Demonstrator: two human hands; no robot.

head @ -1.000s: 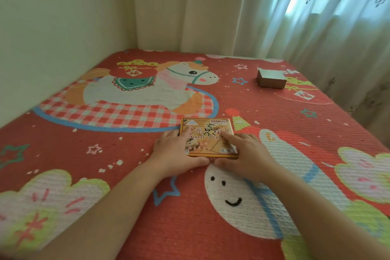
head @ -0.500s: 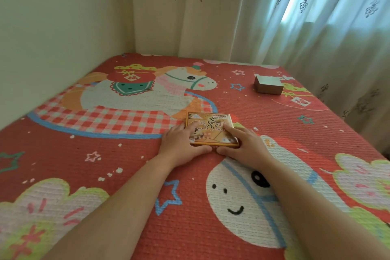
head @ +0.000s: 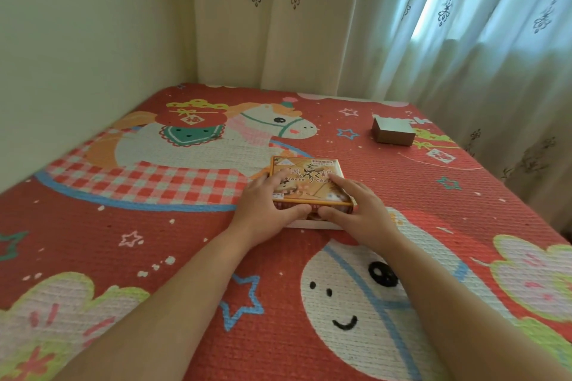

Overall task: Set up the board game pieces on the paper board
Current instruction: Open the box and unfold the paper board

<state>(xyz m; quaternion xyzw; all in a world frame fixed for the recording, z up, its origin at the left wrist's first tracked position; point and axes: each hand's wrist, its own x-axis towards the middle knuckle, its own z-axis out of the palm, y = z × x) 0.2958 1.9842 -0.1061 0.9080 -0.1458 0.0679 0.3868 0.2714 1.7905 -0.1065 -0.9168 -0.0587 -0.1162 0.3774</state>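
Orange box [head: 305, 178] near edge gripped by left hand [head: 265, 206], right hand [head: 360, 209].

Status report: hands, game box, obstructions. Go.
Left hand and right hand both grip the box lid. Lid's near edge lifted, white base showing beneath; no pieces out. Small grey box far right, well clear.

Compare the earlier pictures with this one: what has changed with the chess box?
The left hand and right hand have raised the lid off its white base, which now shows beneath the near edge. Their grip is unchanged; the grey box stays put.
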